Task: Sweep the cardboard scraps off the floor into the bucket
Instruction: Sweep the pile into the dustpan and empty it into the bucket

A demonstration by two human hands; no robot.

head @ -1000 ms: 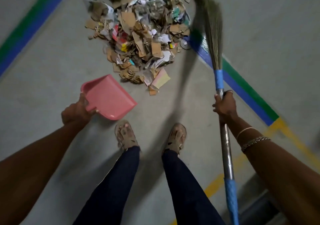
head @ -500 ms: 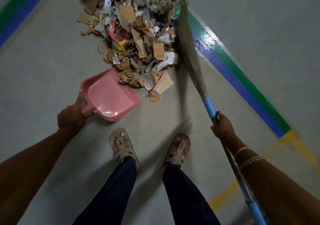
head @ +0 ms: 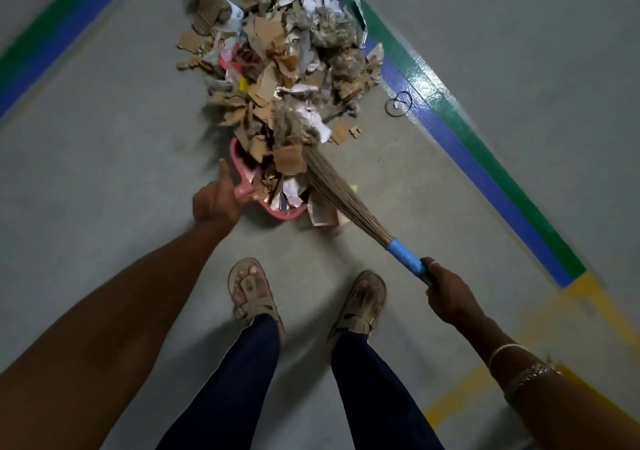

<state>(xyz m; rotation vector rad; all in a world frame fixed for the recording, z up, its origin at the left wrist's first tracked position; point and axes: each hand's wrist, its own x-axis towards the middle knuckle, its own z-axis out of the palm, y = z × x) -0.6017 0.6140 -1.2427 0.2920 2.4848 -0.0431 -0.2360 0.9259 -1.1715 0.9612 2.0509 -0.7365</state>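
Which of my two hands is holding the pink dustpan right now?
Your left hand, which grips the pink dustpan by its handle at the near edge of the scrap pile. The right hand grips the broom instead.

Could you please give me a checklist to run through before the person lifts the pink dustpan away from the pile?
1. Left hand grips the dustpan by its handle: ok.
2. Right hand grips the broom: ok.
3. Scraps lie inside the dustpan: ok.
4. Nothing spilled beside the dustpan: not ok, loose pieces lie on the floor under the broom.
5. Pile cleared: not ok, most of it lies on the floor.
6. Bucket within reach: cannot tell, it is not in view.
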